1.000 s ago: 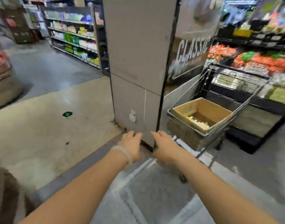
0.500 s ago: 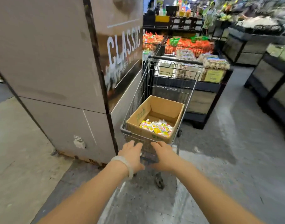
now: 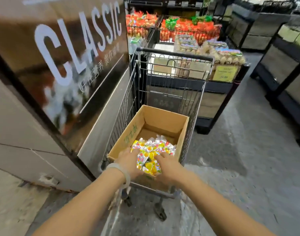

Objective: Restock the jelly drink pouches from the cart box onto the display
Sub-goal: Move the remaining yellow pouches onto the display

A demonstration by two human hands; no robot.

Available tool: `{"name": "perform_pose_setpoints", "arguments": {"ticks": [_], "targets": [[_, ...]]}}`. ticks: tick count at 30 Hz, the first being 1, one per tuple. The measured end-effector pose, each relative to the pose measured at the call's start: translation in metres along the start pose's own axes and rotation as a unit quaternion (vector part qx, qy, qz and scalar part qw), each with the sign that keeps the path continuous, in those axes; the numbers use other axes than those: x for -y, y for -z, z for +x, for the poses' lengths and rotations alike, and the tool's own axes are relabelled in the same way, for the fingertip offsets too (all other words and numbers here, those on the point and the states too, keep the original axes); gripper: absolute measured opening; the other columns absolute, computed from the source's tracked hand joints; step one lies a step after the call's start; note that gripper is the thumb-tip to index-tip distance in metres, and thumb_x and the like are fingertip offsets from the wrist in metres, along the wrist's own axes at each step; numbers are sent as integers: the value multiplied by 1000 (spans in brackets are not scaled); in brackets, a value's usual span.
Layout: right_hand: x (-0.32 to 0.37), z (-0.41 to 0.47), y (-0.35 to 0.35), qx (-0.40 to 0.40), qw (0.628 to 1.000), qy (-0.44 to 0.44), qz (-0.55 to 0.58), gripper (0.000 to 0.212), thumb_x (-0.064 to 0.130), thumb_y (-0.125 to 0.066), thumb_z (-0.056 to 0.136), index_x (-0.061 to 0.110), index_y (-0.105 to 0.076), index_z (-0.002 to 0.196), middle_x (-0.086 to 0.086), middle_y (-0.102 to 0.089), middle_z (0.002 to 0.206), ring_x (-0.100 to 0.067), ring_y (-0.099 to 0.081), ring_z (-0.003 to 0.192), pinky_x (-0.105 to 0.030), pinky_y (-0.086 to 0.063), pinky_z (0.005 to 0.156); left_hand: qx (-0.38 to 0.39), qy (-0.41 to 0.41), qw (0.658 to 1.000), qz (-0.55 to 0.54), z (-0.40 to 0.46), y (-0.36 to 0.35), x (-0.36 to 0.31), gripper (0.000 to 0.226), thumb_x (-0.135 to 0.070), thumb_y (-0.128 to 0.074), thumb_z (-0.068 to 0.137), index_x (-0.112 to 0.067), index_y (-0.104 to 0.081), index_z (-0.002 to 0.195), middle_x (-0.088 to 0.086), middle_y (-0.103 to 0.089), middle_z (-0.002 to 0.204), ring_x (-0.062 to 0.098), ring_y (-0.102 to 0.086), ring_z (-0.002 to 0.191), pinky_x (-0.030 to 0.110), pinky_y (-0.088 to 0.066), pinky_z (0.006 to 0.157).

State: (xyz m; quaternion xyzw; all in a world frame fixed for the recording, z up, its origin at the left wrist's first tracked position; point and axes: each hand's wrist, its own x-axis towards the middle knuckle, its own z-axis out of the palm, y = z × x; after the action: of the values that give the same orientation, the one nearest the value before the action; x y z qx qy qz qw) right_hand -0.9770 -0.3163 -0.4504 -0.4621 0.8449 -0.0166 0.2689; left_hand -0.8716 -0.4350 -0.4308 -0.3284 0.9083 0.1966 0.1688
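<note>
pouches (image 3: 152, 150) heaped at near end of cardboard box (image 3: 163, 120) in cart (image 3: 171, 74); left hand (image 3: 128, 161) & right hand (image 3: 168, 164) reach in, fingers curl round pile's near edge. far half of box bare, so prob partly restocked; rest to move

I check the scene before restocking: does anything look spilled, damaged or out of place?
Nothing stands out. The pouches lie loose inside the cardboard box, which sits upright in the cart; none has spilled onto the floor.
</note>
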Motion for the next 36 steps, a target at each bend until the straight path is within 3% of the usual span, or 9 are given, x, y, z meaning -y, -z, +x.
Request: {"name": "perform_pose_setpoints", "arguments": {"ticks": [6, 15, 22, 25, 28, 30, 33, 35, 36], "targets": [[-22, 76, 2, 44, 998, -31, 34, 76, 32, -68, 83, 16, -28, 145, -10, -28, 148, -29, -29, 137, -40, -35, 109, 65, 9, 998, -10, 89, -6, 13, 74, -35, -69, 79, -21, -32, 141, 6, -27, 149, 27, -29, 136, 40, -36, 108], [-62, 183, -18, 102, 977, -147, 119, 63, 32, -60, 89, 12, -33, 142, -11, -34, 146, -29, -37, 133, -35, -35, 108, 155, 7, 988, 7, 219, -11, 59, 71, -29, -68, 81, -23, -32, 143, 8, -37, 143, 27, -39, 131, 35, -39, 105], [-84, 224, -72, 130, 920, -261, 261, 54, 23, -55, 90, 9, -37, 139, -13, -46, 135, -27, -49, 121, -33, -44, 97, 210, 51, 976, -10, 275, -61, 67, 68, -29, -63, 88, -14, -28, 144, 9, -38, 144, 25, -41, 132, 33, -38, 107], [-84, 234, -122, 157, 860, -332, 354, 52, 28, -60, 88, 8, -40, 132, -8, -51, 110, -19, -54, 97, -31, -48, 89, 197, 97, 975, -19, 289, -94, 70, 59, -27, -63, 87, -13, -36, 137, 8, -46, 137, 24, -43, 129, 30, -37, 102], [-81, 241, -159, 134, 750, -434, 481, 48, 21, -65, 85, 10, -44, 126, -5, -55, 96, -18, -53, 81, -25, -46, 66, 231, 171, 956, -55, 297, -125, 73, 49, -23, -61, 87, -10, -41, 129, 10, -52, 129, 27, -50, 121, 33, -43, 94], [-81, 246, -171, 63, 657, -496, 563, 37, 23, -73, 72, 10, -57, 103, -11, -65, 93, -22, -60, 74, -25, -54, 64, 258, 215, 939, -77, 300, -143, 73, 44, -24, -61, 87, -6, -44, 123, 11, -56, 124, 28, -55, 115, 32, -46, 89], [-105, 261, -245, -32, 533, -548, 643, 71, 42, -80, 51, 1, -60, 105, -17, -67, 99, -29, -65, 82, -41, -57, 76, 269, 270, 918, -113, 304, -158, 74, 43, -26, -66, 80, -6, -50, 115, 11, -63, 117, 27, -61, 109, 31, -49, 84], [-114, 271, -275, -61, 475, -587, 653, 103, 56, -81, 43, -1, -51, 123, -11, -64, 110, -26, -64, 79, -39, -56, 69, 251, 304, 909, -139, 307, -165, 78, 51, -28, -71, 73, -7, -46, 112, 10, -63, 113, 28, -61, 106, 33, -50, 82], [-109, 273, -256, -79, 442, -598, 664, 99, 54, -81, 50, 0, -49, 126, -10, -63, 111, -23, -61, 74, -33, -53, 61, 239, 316, 905, -154, 307, -168, 80, 52, -29, -72, 72, -8, -43, 110, 10, -62, 111, 28, -61, 104, 33, -51, 81]]}}
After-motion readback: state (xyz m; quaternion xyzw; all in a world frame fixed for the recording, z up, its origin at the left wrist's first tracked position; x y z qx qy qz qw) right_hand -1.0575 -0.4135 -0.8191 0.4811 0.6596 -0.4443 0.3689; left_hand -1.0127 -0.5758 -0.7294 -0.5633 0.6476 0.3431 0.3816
